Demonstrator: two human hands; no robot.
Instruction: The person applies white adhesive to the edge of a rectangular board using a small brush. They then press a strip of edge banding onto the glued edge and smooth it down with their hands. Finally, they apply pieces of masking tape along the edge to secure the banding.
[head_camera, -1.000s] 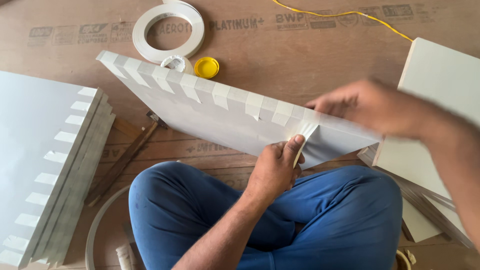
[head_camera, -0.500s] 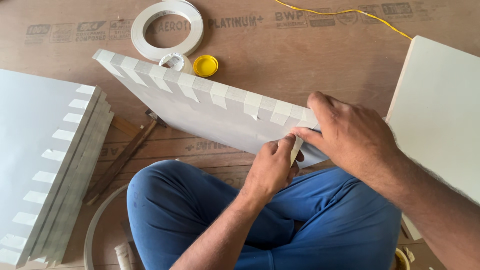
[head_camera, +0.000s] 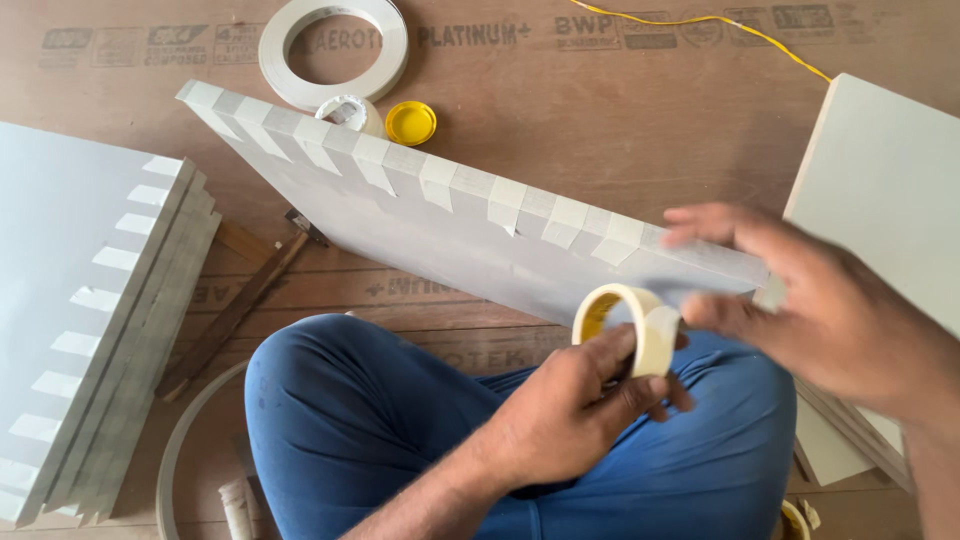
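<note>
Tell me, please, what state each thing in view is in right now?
Masking tape roll: held upright in the left hand.
Right hand: fingers at the roll's edge, blurred.
Grey panel: tilted on edge, tape strips along its top edge.
Panel stack: lying flat, taped.
Yellow cap: off, lying open-side up.
White edge-band coil: lying flat.

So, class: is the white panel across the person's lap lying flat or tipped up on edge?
Tipped up: the white panel stands on its long edge, taped top edge showing, face slanting toward the lap.
</note>
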